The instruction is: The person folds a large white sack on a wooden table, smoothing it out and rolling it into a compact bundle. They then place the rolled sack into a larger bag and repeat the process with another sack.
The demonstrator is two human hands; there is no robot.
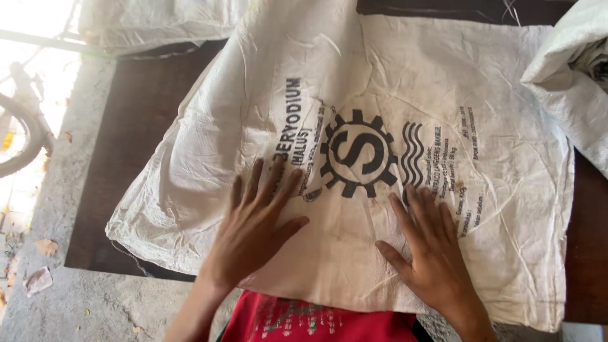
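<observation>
A crumpled white woven sack (380, 95) with a dark printed gear emblem and lettering lies spread flat over a dark board (136, 126). My left hand (256, 225) rests palm down on the sack's near left part, fingers spread, just left of the emblem. My right hand (427, 244) lies flat on the sack to the right of it, fingers pointing away from me. Neither hand holds anything. My red shirt (316, 320) shows at the bottom edge.
More white sacks are piled at the top left (145, 22) and at the right edge (573, 76). The board lies on a rough concrete floor (69, 304) with dry leaves. A bicycle wheel (22, 136) stands at the far left in bright light.
</observation>
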